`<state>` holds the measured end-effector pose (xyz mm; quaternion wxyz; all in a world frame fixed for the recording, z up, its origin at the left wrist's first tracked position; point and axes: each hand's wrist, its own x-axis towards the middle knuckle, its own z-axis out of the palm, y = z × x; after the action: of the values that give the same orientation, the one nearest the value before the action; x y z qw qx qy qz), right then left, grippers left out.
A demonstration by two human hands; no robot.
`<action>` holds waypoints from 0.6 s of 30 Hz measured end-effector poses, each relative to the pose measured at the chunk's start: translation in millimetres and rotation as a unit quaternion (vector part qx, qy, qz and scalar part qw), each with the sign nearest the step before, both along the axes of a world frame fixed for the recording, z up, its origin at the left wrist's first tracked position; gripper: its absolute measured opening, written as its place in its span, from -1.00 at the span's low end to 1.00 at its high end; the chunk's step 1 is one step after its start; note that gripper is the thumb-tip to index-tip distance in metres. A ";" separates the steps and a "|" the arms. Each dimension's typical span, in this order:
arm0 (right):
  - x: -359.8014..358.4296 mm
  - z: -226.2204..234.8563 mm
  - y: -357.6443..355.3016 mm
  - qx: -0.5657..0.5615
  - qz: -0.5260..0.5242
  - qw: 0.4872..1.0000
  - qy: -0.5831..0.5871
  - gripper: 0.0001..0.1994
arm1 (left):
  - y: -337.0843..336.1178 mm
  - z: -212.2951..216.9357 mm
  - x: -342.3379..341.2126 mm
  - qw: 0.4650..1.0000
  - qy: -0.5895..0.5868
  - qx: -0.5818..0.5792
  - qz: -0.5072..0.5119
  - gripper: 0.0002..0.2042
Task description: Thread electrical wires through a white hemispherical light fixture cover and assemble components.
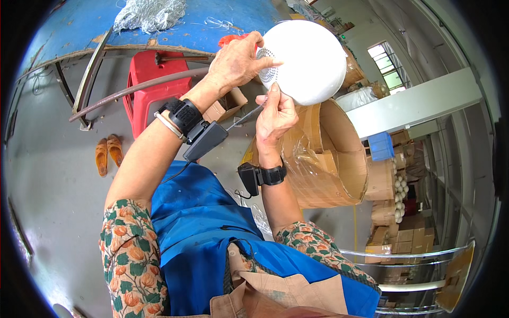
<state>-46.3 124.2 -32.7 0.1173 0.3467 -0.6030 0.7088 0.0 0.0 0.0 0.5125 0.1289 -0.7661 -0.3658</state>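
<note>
A large glossy white ball (312, 61) with a patch of small holes (266, 67) on its left side is held up in front of me. My left hand (237, 62) grips it from the left, fingers bent at its upper edge and thumb stretched over the holes. Below the holes, my right hand (275, 114) has its thumb on the ball's lower edge and its other fingers curled. A thin grey rod (245, 116) slants from the right fingers down to the left; whether they grip it I cannot tell. Something red (231, 39) shows behind my left hand.
A blue-topped table (79, 32) with silvery stringy netting (150, 14) stands at the far left. Under its edge is a red stool (154, 87). A large open cardboard box (318, 159) stands close behind my right forearm. Orange shoes (108, 153) lie on the floor.
</note>
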 end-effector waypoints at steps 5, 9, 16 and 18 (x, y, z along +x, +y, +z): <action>3.3 -0.4 -4.9 -0.013 0.005 1.000 -0.014 -0.75 | -1.5 8.6 8.9 0.995 -0.088 0.004 -0.046 -0.52; 3.9 1.2 -1.8 0.004 -0.003 1.000 -0.003 -0.72 | -8.0 2.0 9.7 0.989 -0.046 0.037 -0.133 -0.48; 8.4 1.6 8.2 0.003 0.064 0.997 -0.037 -0.76 | -5.3 8.9 10.4 0.995 -0.097 0.000 -0.012 -0.29; 13.2 3.6 18.3 0.033 0.068 0.997 -0.020 -0.79 | -8.1 8.4 9.2 0.996 -0.086 0.013 -0.023 -0.29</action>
<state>-33.1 142.5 -29.0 0.0452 0.3763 -0.6034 0.7016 9.2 -8.1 8.4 0.4341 0.1492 -0.8054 -0.3750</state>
